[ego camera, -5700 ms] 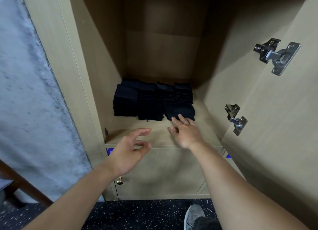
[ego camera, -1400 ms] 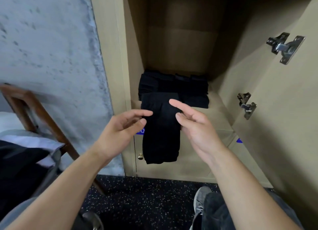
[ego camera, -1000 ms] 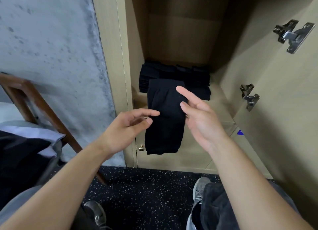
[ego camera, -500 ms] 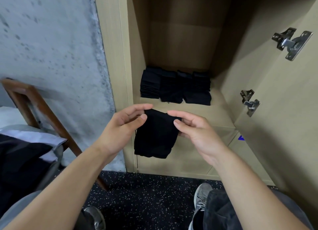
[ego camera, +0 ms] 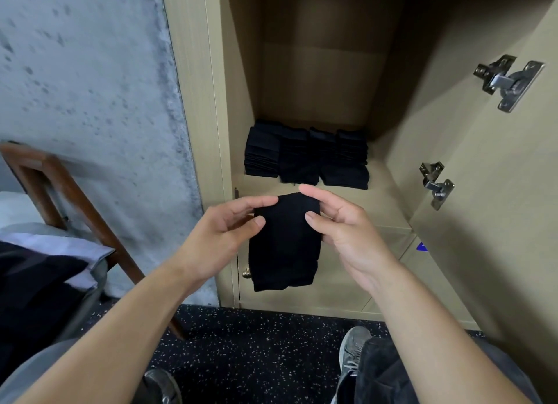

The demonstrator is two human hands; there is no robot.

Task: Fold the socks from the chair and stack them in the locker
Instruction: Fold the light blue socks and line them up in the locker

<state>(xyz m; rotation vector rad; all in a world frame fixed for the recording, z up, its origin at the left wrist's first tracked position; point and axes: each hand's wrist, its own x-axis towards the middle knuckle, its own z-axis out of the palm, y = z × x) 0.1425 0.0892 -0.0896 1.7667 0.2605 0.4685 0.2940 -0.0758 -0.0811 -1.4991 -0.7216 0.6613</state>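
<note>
A black sock [ego camera: 283,246], folded over, hangs in the air in front of the open locker [ego camera: 392,198]. My left hand [ego camera: 223,231] pinches its upper left edge and my right hand [ego camera: 341,225] pinches its upper right edge. Several stacks of folded black socks [ego camera: 305,156] sit side by side toward the back of the locker shelf, above and beyond my hands. The wooden chair [ego camera: 60,189] stands at the left with dark clothing [ego camera: 33,289] lying on it.
The locker door [ego camera: 498,192] stands open on the right with two metal hinges [ego camera: 437,183]. A closed lower compartment with a small brass knob [ego camera: 246,273] lies under the shelf. A grey concrete wall [ego camera: 90,86] is at left. My shoes [ego camera: 351,355] rest on speckled dark floor.
The long hanging sock has been folded in half and lowered in front of the shelf edge. Both hands now pinch its top edge and hold it a little straighter than half a second ago.
</note>
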